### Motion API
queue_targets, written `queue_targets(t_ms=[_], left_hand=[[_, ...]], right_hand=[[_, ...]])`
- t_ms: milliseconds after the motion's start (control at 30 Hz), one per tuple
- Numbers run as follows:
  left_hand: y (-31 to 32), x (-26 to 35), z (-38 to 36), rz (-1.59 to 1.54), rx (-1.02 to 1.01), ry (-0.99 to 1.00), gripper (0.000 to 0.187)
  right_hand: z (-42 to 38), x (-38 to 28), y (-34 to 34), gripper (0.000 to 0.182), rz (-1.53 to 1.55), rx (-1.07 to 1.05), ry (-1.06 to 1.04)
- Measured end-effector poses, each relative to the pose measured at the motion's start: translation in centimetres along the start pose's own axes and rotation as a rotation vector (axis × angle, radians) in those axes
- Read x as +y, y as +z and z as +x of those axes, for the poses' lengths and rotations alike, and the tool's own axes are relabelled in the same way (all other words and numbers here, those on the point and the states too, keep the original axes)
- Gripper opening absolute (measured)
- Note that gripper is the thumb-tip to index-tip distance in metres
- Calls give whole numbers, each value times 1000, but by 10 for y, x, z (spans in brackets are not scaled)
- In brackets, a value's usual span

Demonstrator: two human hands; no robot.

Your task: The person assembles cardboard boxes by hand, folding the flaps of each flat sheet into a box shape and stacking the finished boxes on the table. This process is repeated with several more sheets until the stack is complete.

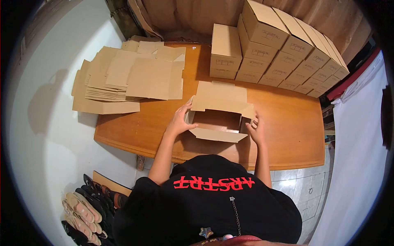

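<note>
A brown cardboard box (217,135) stands unfolded on the wooden table, right in front of my body. Its top gapes, with one long flap leaning back and another folded out toward me. My left hand (179,121) grips the left end, thumb at the front edge and fingers along the outer side. At the opposite end, my right hand (257,130) holds the right side with bent fingers, its thumb near the front corner. Part of the box's right wall is hidden behind that hand and a small side flap.
Flat cardboard blanks (154,78) lie in an overlapping pile at the back left of the wooden table (287,135). Closed boxes (262,53) are stacked in rows at the back right. Sandals (86,209) sit by the wall at lower left; a white curtain (357,143) hangs at right.
</note>
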State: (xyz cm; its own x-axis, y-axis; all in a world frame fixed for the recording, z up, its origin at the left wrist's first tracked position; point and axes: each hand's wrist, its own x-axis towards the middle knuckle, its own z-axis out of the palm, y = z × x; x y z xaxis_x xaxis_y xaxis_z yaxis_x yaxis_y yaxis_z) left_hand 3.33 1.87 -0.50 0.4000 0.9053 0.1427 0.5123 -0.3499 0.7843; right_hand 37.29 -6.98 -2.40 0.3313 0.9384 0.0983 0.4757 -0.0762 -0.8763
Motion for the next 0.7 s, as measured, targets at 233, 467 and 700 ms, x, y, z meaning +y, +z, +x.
queue_targets(t_ms=[233,467,700], left_hand=[[-2,16,6,346,-99,-97,72],[9,47,17,504,-339,-352,125],[25,29,8,415,-317,-317,125]], right_hand=[[5,76,-4,61,-271,169,168],[1,13,-41,42,285,111,471],[13,-12,-15,32,263,-53,111]])
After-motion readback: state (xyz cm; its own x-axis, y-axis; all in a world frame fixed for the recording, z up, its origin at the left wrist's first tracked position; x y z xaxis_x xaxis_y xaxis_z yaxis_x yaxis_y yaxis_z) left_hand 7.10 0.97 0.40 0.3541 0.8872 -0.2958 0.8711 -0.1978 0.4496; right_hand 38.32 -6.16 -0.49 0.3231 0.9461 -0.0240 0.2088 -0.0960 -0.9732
